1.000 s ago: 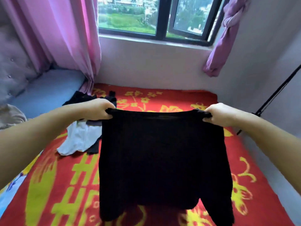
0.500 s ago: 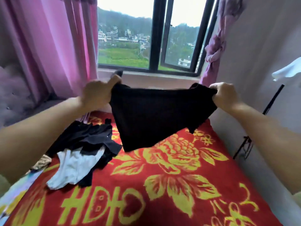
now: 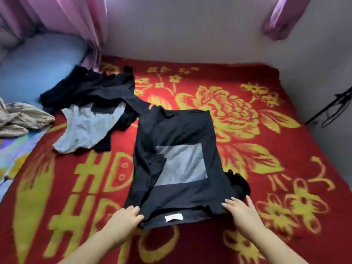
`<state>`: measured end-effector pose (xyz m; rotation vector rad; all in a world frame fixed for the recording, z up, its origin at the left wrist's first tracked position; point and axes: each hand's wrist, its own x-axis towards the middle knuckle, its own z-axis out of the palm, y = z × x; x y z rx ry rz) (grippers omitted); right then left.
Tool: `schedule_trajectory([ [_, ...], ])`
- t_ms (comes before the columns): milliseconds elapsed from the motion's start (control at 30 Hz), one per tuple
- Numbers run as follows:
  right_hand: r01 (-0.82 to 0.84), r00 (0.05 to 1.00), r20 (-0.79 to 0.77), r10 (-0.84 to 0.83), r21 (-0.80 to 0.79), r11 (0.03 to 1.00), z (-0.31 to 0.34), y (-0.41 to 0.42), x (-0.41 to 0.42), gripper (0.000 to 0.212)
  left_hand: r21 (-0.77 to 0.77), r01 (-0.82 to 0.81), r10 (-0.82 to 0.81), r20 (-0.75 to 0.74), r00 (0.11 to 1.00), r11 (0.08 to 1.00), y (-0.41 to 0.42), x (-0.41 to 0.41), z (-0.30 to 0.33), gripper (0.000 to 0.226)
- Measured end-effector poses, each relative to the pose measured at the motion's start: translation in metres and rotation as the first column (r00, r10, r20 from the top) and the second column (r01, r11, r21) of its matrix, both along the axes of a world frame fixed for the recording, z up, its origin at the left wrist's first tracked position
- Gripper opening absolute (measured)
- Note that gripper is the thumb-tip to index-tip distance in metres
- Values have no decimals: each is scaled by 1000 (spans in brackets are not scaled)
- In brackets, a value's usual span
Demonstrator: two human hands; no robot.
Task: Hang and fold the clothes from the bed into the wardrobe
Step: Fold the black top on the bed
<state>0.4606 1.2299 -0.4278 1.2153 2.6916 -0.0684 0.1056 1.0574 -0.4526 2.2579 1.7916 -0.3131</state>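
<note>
The black cotton shirt (image 3: pixel 177 164) lies lengthwise up the frame; left hand (image 3: pixel 124 218) pinches its near collar edge, right hand (image 3: pixel 242 210) rests flat there.

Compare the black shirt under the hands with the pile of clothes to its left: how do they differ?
The black shirt lies spread flat on the blanket; the pile is crumpled. The shirt is one garment with a grey square panel; the pile mixes black and grey pieces. The left hand and right hand touch the shirt; nothing touches the pile. Both lie on the blanket.
</note>
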Motion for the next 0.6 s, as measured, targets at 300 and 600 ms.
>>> schedule_trajectory([
  [300,36,999,32,-31,-166,985,-124,-88,3,51,-161,-299,317,100,943,941,-55,19,-90,35],
  [600,-74,929,-353,-115,-481,874,-121,-58,-145,29,-90,-788,778,262,572,609,81,-4,-95,64],
])
